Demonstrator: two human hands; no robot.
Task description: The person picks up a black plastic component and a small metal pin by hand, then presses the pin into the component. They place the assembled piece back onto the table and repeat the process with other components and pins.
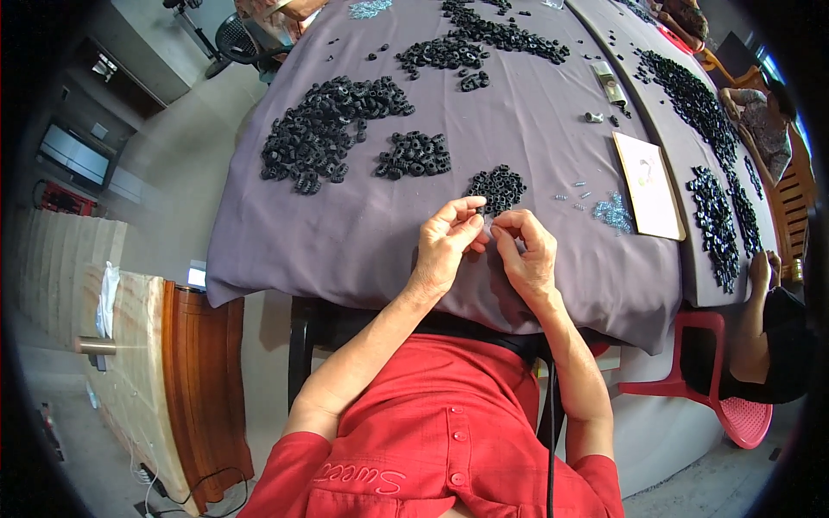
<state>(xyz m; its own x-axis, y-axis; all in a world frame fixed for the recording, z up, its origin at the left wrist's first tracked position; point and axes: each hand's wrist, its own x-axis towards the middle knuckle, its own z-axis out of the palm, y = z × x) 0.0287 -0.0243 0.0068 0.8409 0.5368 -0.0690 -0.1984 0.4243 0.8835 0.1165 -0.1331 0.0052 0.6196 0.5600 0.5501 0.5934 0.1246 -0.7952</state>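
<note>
My left hand (443, 245) and my right hand (528, 251) meet at the near edge of the cloth-covered table, fingertips close together. Each is closed in a pinch. What they pinch is too small to make out, though a tiny pale bit shows between them. Just beyond my fingertips lies a small pile of black ring-shaped parts (501, 185). Right of my right hand is a little heap of bluish metal springs (612, 213), with a few loose springs beside it. Left of the ring pile sits a group of black ridged parts (414, 155).
A large heap of black ridged parts (324, 129) covers the left side. A pale flat board (649, 186) lies at the right. Beyond it, black parts (715, 224) spread before other people (768, 129). A red plastic chair (699, 371) stands at right.
</note>
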